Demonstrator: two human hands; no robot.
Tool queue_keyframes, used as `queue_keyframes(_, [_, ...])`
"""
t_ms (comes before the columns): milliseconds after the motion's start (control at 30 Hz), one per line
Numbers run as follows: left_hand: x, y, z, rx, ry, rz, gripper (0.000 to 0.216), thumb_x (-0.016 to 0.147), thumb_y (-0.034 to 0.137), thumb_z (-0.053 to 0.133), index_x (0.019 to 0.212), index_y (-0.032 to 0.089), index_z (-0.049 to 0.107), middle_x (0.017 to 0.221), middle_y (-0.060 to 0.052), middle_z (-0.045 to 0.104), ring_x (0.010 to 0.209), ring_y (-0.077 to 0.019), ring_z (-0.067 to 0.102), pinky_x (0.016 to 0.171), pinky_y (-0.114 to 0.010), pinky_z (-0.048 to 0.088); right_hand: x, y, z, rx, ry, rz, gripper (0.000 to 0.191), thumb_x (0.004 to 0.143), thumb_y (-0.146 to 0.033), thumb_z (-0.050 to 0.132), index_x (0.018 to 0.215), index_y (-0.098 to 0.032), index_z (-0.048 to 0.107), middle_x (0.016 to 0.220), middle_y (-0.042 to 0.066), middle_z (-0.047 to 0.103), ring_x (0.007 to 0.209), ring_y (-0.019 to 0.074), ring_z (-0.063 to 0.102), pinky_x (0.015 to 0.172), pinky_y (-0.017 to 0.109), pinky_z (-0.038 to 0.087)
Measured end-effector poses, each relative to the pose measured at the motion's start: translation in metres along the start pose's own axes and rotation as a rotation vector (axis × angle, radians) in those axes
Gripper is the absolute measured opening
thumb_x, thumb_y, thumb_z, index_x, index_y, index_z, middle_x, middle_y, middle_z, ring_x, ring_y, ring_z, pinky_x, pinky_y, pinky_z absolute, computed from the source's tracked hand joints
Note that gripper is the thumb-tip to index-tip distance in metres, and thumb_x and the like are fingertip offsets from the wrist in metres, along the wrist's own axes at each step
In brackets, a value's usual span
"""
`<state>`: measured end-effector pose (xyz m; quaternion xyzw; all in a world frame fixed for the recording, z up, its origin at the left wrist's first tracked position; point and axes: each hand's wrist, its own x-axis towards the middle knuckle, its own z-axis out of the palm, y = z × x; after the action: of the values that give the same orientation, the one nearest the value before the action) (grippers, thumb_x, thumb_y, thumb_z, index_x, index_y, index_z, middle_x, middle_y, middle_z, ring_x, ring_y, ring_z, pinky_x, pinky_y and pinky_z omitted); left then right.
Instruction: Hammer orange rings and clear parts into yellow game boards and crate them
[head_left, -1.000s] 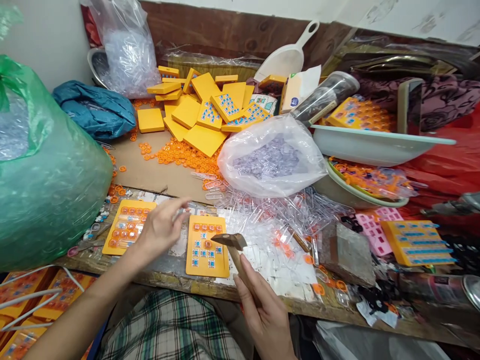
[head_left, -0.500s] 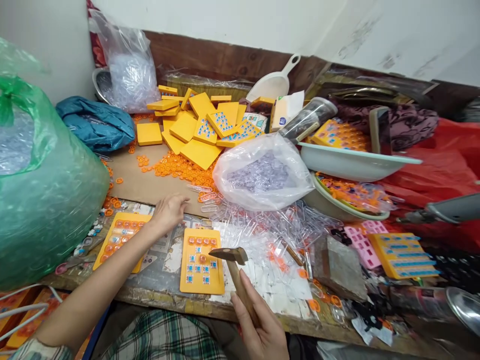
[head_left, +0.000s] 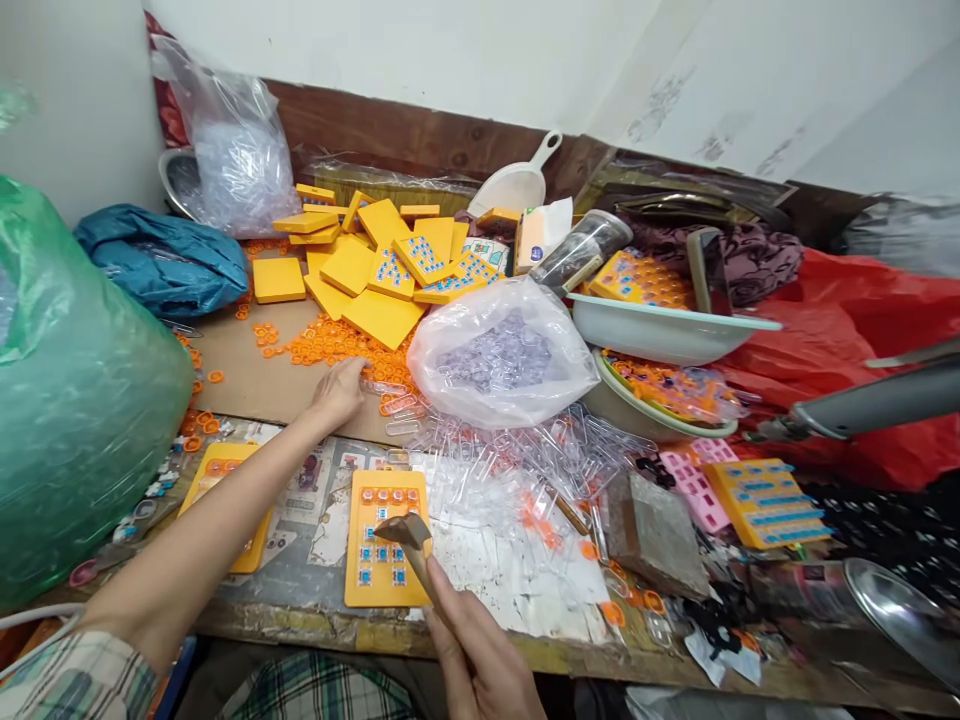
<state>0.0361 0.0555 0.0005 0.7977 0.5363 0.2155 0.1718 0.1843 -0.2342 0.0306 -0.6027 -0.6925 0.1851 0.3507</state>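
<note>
My right hand [head_left: 484, 650] grips the wooden handle of a small hammer [head_left: 405, 530]. The hammer's dark metal head hangs over a yellow block [head_left: 386, 592], hiding part of it. Clear pieces with blue centres sit in this block, with a row of orange ones along its top. At the near edge of a heap of orange rings [head_left: 322, 340] is my left hand [head_left: 339, 392], fingers curled down; what they hold, if anything, is hidden. My left forearm covers part of a second yellow block [head_left: 255, 550] holding orange pieces.
A white bag of clear bits [head_left: 510, 400] stands mid-table beside loose clear plastic pieces [head_left: 525, 460]. Yellow blocks [head_left: 352, 268] are piled behind. A green bag [head_left: 90, 430] bulges at left. To the right are a metal block [head_left: 660, 540], a pale basin [head_left: 660, 335] and a grey tool [head_left: 862, 405].
My left hand has moved a little towards the orange heap, its fingers now curled down. The hammer has moved left and down over the yellow block. The camera view has turned slightly right.
</note>
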Motion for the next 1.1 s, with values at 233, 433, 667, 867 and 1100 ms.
queue_keyframes(233, [-0.004, -0.023, -0.02, 0.021, 0.033, -0.077, 0.036, 0.079, 0.006, 0.044, 0.109, 0.017, 0.061, 0.112, -0.01, 0.065, 0.104, -0.0238, 0.06, 0.09, -0.033, 0.047, 0.004, -0.003, 0.008, -0.125, -0.03, 0.036, 0.042, 0.096, -0.023, 0.04, 0.137, -0.026, 0.048, 0.086, 0.005, 0.072, 0.072, 0.0114, 0.07, 0.067, 0.015, 0.055])
queue_keyframes(433, [-0.007, -0.041, -0.032, 0.05, 0.087, -0.141, 0.03, 0.082, 0.012, 0.046, 0.106, 0.017, 0.063, 0.11, -0.011, 0.066, 0.101, -0.0257, 0.061, 0.088, -0.036, 0.048, -0.005, 0.012, 0.007, 0.161, 0.103, 0.261, 0.043, 0.09, -0.027, 0.055, 0.132, -0.024, 0.054, 0.126, 0.006, 0.063, 0.114, 0.022, 0.06, 0.093, 0.031, 0.051])
queue_keyframes(667, [0.012, -0.025, -0.015, 0.002, 0.023, -0.059, 0.021, 0.082, 0.017, 0.051, 0.091, 0.019, 0.069, 0.103, -0.007, 0.069, 0.102, -0.0224, 0.061, 0.093, -0.031, 0.047, -0.014, 0.027, 0.012, 0.336, 0.305, 0.48, 0.043, 0.084, -0.036, 0.062, 0.125, -0.022, 0.061, 0.114, 0.006, 0.069, 0.107, 0.0263, 0.064, 0.081, 0.039, 0.058])
queue_keyframes(867, [0.02, -0.016, -0.009, -0.009, -0.011, -0.16, 0.023, 0.076, 0.013, 0.051, 0.09, 0.015, 0.07, 0.095, -0.01, 0.07, 0.093, -0.0249, 0.063, 0.087, -0.034, 0.049, -0.008, 0.017, -0.012, 0.315, 0.487, 0.616, 0.056, 0.079, -0.037, 0.068, 0.132, -0.023, 0.055, 0.109, 0.007, 0.071, 0.087, 0.0236, 0.07, 0.067, 0.031, 0.06])
queue_keyframes(1100, [-0.009, -0.012, -0.004, -0.093, 0.047, -0.175, 0.04, 0.077, 0.01, 0.051, 0.117, 0.013, 0.054, 0.098, -0.009, 0.066, 0.09, -0.0204, 0.063, 0.084, -0.032, 0.049, -0.017, 0.014, -0.009, 0.209, 0.499, 0.517, 0.044, 0.078, -0.035, 0.07, 0.119, -0.023, 0.065, 0.119, 0.005, 0.067, 0.104, 0.0268, 0.065, 0.081, 0.035, 0.059])
